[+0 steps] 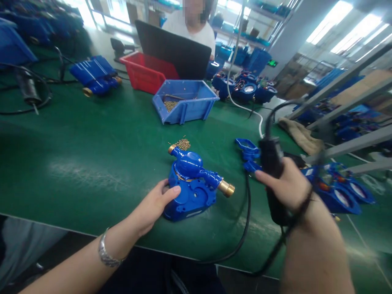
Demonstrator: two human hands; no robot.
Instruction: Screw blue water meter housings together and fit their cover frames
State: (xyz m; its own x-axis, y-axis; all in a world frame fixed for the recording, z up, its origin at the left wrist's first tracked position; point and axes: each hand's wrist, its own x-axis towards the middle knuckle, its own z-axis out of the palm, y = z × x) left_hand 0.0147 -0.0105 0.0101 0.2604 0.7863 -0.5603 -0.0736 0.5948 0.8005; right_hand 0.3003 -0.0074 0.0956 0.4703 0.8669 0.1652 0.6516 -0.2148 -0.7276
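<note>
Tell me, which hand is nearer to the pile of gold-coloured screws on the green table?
Left. The left hand holds the blue unit, on the near side of the screw pile; the right hand, holding a black tool, is farther off to the right.

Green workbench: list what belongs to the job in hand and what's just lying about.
Seemingly in use:
blue housing, under the left hand
black corded tool, in the right hand
likely the small brass-coloured pieces behind the housing

Seemingly lying about:
red bin
beige cloth
dark tool at far left
</note>
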